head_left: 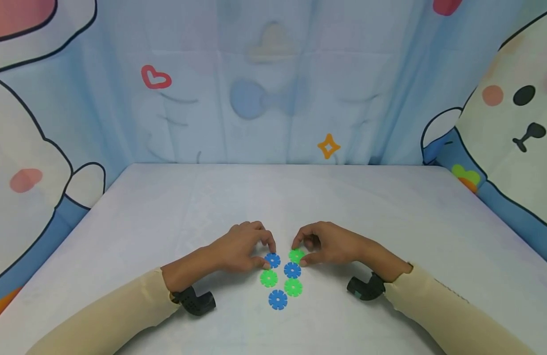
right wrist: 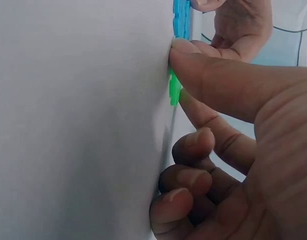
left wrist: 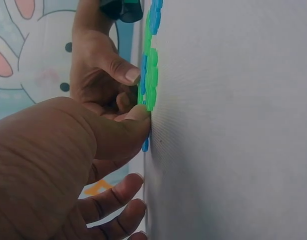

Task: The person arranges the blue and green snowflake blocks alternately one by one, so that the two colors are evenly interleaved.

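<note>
Several blue and green notched discs lie flat on the white table in two loose columns. My left hand (head_left: 241, 247) has its thumb and index finger at opposite edges of the top left blue disc (head_left: 272, 260), with a green disc (head_left: 269, 278) just below. Thumb and index finger of my right hand (head_left: 333, 242) pinch the top right green disc (head_left: 296, 255). Beneath it lie a blue disc (head_left: 292, 270) and another green disc (head_left: 293, 287). Nearest the body is a blue disc (head_left: 277, 300). In the right wrist view the other right fingers are curled (right wrist: 181, 200).
The white table (head_left: 282, 197) reaches back to a light blue curtain (head_left: 273, 98) printed with cartoon animals. Black wrist devices are worn on the left wrist (head_left: 197, 301) and the right wrist (head_left: 366, 287), close above the table.
</note>
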The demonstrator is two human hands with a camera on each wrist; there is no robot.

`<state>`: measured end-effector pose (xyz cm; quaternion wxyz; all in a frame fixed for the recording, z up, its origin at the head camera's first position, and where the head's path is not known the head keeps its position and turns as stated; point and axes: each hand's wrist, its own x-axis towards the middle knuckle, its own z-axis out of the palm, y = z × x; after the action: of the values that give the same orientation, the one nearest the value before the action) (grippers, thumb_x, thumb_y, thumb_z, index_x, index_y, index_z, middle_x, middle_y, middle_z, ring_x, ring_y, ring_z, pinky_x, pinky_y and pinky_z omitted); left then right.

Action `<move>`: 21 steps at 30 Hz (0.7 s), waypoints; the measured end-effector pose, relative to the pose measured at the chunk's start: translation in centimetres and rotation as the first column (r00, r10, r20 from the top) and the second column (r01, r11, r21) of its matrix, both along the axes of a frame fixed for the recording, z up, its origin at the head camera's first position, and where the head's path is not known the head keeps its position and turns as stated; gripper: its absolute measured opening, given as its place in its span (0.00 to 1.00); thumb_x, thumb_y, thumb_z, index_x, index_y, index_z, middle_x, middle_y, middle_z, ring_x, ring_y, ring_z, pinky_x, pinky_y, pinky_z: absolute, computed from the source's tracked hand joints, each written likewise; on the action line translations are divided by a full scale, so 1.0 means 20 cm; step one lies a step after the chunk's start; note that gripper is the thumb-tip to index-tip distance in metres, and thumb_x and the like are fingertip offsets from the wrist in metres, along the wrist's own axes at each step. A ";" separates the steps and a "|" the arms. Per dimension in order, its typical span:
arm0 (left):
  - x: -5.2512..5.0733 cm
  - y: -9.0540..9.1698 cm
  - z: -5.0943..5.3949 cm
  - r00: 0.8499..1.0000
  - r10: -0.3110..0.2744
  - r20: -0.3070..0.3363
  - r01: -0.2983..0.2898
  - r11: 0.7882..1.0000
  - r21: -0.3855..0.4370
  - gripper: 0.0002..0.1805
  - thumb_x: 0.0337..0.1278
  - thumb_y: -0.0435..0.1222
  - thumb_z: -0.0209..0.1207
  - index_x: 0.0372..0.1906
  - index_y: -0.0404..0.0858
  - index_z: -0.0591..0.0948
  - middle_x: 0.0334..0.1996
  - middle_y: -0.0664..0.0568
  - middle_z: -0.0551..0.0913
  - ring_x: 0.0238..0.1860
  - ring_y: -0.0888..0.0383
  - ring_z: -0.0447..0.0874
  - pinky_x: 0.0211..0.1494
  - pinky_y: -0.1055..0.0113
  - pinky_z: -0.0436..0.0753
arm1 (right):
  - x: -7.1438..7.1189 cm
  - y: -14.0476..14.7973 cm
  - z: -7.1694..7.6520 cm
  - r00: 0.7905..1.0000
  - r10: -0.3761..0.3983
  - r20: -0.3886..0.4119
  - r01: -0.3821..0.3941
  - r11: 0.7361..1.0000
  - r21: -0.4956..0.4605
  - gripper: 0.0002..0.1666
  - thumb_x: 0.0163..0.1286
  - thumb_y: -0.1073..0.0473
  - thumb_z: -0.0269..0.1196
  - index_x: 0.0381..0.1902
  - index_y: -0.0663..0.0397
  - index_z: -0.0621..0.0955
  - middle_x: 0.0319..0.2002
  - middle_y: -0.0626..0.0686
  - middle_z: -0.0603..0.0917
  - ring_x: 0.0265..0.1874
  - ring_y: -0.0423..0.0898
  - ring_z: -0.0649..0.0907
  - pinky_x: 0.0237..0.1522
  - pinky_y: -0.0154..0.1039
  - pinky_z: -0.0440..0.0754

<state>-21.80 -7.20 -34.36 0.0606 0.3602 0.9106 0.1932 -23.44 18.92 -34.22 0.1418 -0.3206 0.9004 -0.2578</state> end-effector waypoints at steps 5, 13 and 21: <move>0.01 0.01 0.01 1.000 0.001 0.001 -0.001 1.000 -0.011 0.10 0.54 0.44 0.69 0.41 0.52 0.83 0.45 0.57 0.77 0.48 0.57 0.74 0.54 0.54 0.72 | 0.01 0.00 0.00 1.000 -0.025 -0.010 0.025 0.999 0.022 0.16 0.55 0.51 0.75 0.41 0.39 0.83 0.28 0.44 0.74 0.32 0.41 0.73 0.34 0.32 0.71; 0.02 0.01 0.01 1.000 -0.018 -0.014 0.017 0.999 -0.029 0.14 0.56 0.46 0.68 0.47 0.53 0.82 0.45 0.56 0.77 0.47 0.57 0.73 0.54 0.55 0.72 | 0.02 0.00 0.00 0.999 -0.025 -0.020 0.026 0.999 0.022 0.17 0.56 0.52 0.75 0.41 0.42 0.81 0.33 0.43 0.77 0.36 0.41 0.75 0.39 0.32 0.73; 0.03 0.01 0.01 0.999 -0.038 -0.024 0.038 0.999 -0.030 0.13 0.57 0.47 0.68 0.47 0.55 0.82 0.46 0.55 0.78 0.49 0.57 0.74 0.53 0.56 0.72 | 0.04 0.00 0.01 1.000 -0.006 -0.029 0.006 1.000 0.026 0.17 0.57 0.53 0.74 0.42 0.42 0.81 0.36 0.41 0.78 0.39 0.40 0.75 0.43 0.33 0.74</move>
<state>-21.21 -6.95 -34.14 0.0584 0.3789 0.9071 0.1739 -22.69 18.83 -33.97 0.1319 -0.3197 0.9066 -0.2418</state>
